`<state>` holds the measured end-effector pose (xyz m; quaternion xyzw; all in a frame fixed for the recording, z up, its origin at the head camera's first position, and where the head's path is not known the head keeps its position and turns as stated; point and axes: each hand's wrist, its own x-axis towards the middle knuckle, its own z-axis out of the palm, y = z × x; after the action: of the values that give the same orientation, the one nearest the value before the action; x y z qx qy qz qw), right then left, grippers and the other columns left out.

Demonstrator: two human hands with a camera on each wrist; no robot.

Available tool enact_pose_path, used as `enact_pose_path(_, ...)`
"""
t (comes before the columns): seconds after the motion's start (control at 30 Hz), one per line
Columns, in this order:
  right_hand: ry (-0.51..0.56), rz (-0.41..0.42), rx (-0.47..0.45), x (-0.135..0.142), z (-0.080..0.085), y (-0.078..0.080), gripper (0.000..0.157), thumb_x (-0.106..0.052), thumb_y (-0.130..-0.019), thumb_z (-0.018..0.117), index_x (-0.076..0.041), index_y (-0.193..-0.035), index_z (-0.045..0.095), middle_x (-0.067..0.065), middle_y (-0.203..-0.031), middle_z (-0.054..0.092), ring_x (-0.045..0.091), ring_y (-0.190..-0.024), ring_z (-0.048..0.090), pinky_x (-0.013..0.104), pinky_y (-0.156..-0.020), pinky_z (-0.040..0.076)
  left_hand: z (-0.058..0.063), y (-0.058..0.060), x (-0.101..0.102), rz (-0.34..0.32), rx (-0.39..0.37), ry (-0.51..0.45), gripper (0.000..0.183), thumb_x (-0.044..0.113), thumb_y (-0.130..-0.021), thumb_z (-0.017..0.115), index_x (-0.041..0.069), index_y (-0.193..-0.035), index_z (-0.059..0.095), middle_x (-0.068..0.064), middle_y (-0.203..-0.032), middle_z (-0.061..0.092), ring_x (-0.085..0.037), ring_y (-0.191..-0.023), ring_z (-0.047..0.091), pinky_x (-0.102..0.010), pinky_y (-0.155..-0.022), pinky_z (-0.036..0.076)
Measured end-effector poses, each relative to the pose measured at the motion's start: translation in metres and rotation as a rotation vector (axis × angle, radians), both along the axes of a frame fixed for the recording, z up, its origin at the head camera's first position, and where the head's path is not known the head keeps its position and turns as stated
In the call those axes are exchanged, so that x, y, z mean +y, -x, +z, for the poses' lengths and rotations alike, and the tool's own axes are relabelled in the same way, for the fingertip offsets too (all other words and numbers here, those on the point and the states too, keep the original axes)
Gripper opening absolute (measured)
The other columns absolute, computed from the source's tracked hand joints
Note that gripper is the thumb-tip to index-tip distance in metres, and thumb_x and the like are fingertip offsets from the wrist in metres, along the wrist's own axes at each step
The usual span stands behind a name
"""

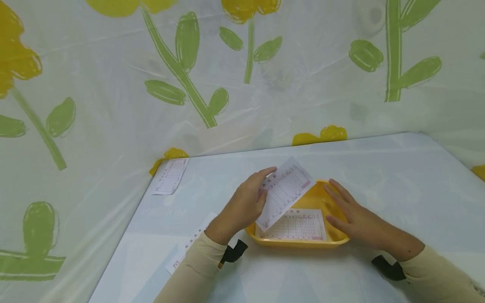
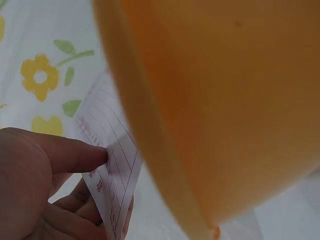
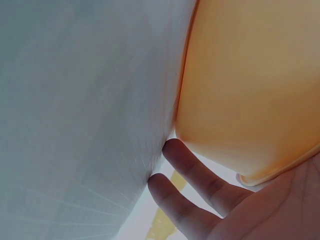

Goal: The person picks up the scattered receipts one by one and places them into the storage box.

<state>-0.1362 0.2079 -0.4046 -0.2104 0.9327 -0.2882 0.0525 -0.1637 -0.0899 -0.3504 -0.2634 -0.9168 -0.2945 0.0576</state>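
Observation:
My left hand [image 1: 244,202] pinches a printed paper form [image 1: 289,187] between thumb and fingers, tilted above the yellow tray [image 1: 299,243]. In the left wrist view the thumb presses on the face of the held form [image 2: 117,155], and the tray wall [image 2: 225,100] fills the right side. Inside the tray lies another printed form [image 1: 303,225], partly covered by the held one. My right hand [image 1: 354,219] is at the tray's right rim with its fingers spread. The right wrist view shows two fingertips of the right hand [image 3: 210,200] at the tabletop, beside the tray's outer wall [image 3: 250,90].
One form [image 1: 170,176] lies at the table's far left corner. Another paper [image 1: 179,259] lies under the left forearm, partly hidden. Behind the pale table [image 1: 398,181] hangs a white sheet [image 1: 303,75] with yellow flowers and green leaves. Each wrist carries a black camera mount [image 1: 388,268].

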Motion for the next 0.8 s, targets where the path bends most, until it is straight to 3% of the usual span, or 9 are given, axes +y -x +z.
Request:
enact_pose_path(0.23, 0.006, 0.006, 0.022, -0.001, -0.001, -0.001, 0.080, -0.041, -0.101, 0.054, -0.018, -0.162, 0.008, 0.009, -0.169, -0.004, 0.053, -0.144, 0.026, 0.072, -0.098, 0.040, -0.004, 0.000, 0.000, -0.024, -0.014, 0.008, 0.060, -0.001, -0.097, 0.058, 0.019, -0.151, 0.041, -0.005, -0.134, 0.059, -0.014, -0.112, 0.060, -0.027, -0.097, 0.053)
enact_pose_path(0.4, 0.001, 0.007, 0.020, 0.000, -0.002, -0.001, 0.080, -0.042, -0.101, 0.053, -0.018, -0.162, 0.007, 0.008, -0.169, -0.005, 0.053, -0.145, 0.026, 0.073, -0.098, 0.039, -0.008, 0.001, 0.000, -0.048, -0.002, 0.016, 0.060, -0.003, -0.096, 0.058, 0.018, -0.151, 0.041, -0.005, -0.135, 0.059, -0.014, -0.116, 0.060, -0.027, -0.098, 0.053)
enact_pose_path(0.63, -0.004, 0.012, 0.036, 0.001, 0.001, -0.001, 0.080, -0.041, -0.102, 0.053, -0.016, -0.162, 0.007, 0.008, -0.169, -0.006, 0.053, -0.145, 0.026, 0.073, -0.100, 0.037, -0.012, 0.005, 0.003, -0.077, 0.054, 0.050, 0.054, -0.004, -0.098, 0.052, 0.020, -0.146, 0.049, -0.003, -0.127, 0.065, -0.013, -0.089, 0.057, -0.023, -0.081, 0.053)
enact_pose_path(0.8, 0.004, 0.006, 0.021, 0.001, 0.000, -0.001, 0.081, -0.042, -0.101, 0.054, -0.017, -0.162, 0.007, 0.009, -0.169, -0.005, 0.053, -0.145, 0.025, 0.072, -0.098, 0.040, -0.019, 0.008, 0.006, -0.096, 0.088, 0.075, 0.052, -0.005, -0.097, 0.053, 0.021, -0.143, 0.053, -0.001, -0.129, 0.067, -0.011, -0.093, 0.064, -0.024, -0.088, 0.055)
